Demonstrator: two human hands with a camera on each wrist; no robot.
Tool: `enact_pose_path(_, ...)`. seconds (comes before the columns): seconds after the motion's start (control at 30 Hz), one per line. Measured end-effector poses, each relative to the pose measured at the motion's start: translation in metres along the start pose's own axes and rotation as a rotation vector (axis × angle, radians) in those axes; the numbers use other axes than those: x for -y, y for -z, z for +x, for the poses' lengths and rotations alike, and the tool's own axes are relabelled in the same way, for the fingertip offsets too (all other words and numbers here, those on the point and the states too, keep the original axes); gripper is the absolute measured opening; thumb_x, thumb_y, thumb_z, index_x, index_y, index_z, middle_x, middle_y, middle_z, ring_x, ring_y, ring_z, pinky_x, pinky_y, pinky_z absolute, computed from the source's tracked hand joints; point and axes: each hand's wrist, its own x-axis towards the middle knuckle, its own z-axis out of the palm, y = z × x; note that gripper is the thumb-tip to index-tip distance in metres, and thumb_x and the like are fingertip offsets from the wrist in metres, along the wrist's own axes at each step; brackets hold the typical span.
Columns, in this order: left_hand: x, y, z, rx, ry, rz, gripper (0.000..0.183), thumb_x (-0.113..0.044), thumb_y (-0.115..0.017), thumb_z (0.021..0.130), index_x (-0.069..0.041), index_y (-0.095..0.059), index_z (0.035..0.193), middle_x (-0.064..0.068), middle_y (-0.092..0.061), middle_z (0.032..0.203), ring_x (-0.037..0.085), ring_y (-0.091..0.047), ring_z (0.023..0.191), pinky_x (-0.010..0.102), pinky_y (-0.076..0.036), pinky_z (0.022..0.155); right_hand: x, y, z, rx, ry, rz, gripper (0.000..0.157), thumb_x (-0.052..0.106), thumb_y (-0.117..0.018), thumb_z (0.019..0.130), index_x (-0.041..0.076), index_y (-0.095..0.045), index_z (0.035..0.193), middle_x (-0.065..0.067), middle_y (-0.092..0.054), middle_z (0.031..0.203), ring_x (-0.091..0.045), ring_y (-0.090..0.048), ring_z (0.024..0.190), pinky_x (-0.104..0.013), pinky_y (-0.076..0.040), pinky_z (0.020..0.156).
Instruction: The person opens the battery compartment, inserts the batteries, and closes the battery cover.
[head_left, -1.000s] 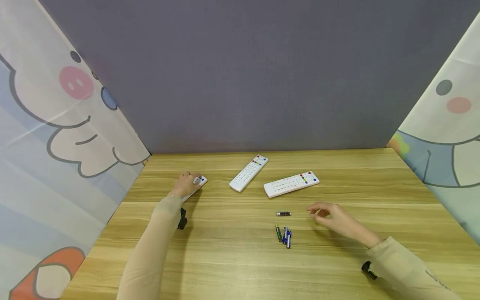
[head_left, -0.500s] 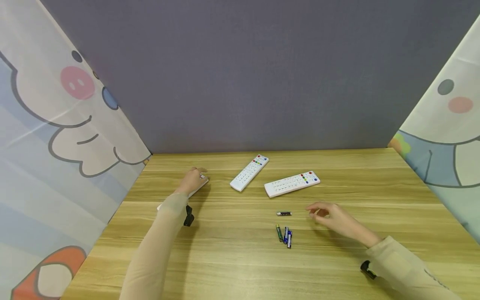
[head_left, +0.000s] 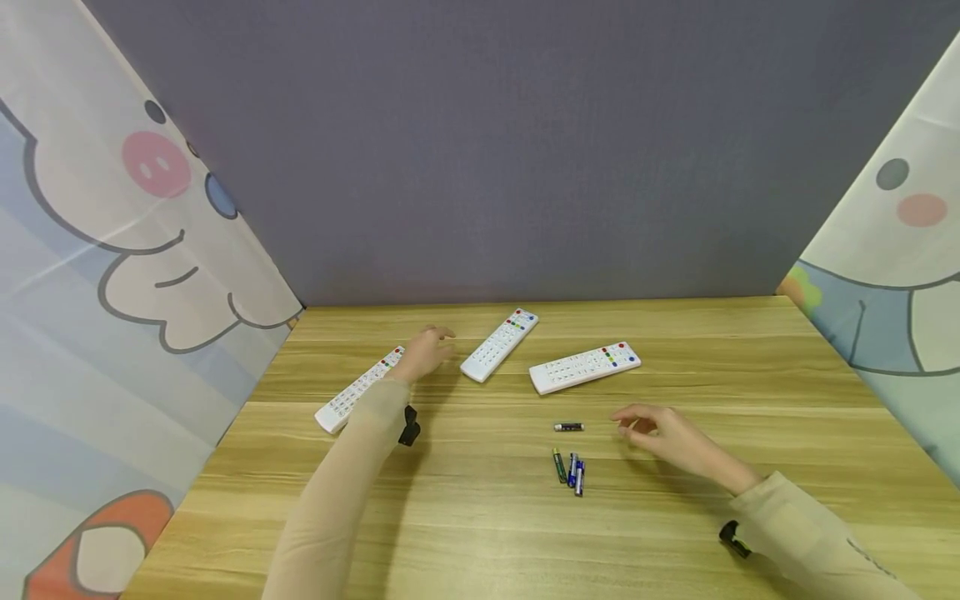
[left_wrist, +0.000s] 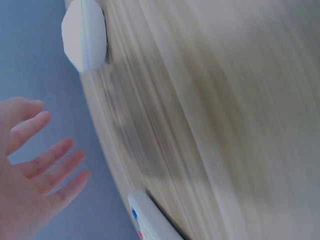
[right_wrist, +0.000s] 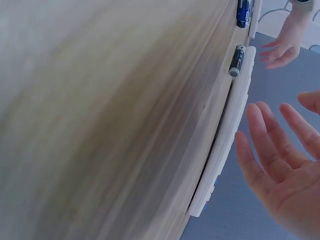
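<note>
My left hand (head_left: 423, 352) is in the air, fingers loosely spread, between the left white remote control (head_left: 352, 396) and the middle remote control (head_left: 498, 344). Its sleeve and wrist overlap part of the left remote. In the left wrist view the fingers (left_wrist: 60, 162) hold nothing. My right hand (head_left: 667, 433) hovers with relaxed fingers, nothing in its grasp, just right of a black battery (head_left: 568, 427). A third remote control (head_left: 585, 367) lies beyond that battery, buttons up. Nearer me are a green battery (head_left: 559, 466) and two blue batteries (head_left: 576, 477), close together.
A wooden table (head_left: 480, 533) carries everything. Behind it stands a grey panel (head_left: 510, 150). Cartoon-printed curtains close off the left side (head_left: 150, 267) and the right side (head_left: 892, 275). Black wrist gear (head_left: 409, 426) hangs under the left sleeve.
My left hand has let go of the left remote and moved right toward the middle one; that remote now lies mostly uncovered. The right hand and batteries stay put.
</note>
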Motion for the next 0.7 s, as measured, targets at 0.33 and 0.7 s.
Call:
enact_pose_path(0.33,-0.018,-0.022,0.013,0.009,-0.041,0.060,0.031,-0.015,-0.054,0.088,-0.002,-0.054,0.116,0.020,-0.048,0.120,0.032,-0.053,0.101,0.042,-0.046,0.088,-0.001,-0.002,0.001,0.002,0.018,-0.002,0.025,0.009,-0.056,0.084,-0.001,-0.059,0.107,-0.010,-0.063,0.093,-0.006,-0.056,0.075,-0.023,-0.052,0.067)
enact_pose_path(0.7,-0.033,-0.041,0.020,0.012,-0.082,0.072,0.041,-0.018,-0.053,0.088,-0.002,-0.046,0.126,0.025,-0.042,0.126,0.035,-0.052,0.103,0.044,-0.042,0.093,-0.001,-0.003,0.002,-0.007,0.029,0.003,0.024,0.005,-0.056,0.083,-0.003,-0.059,0.105,-0.009,-0.063,0.090,-0.006,-0.056,0.075,-0.023,-0.052,0.067)
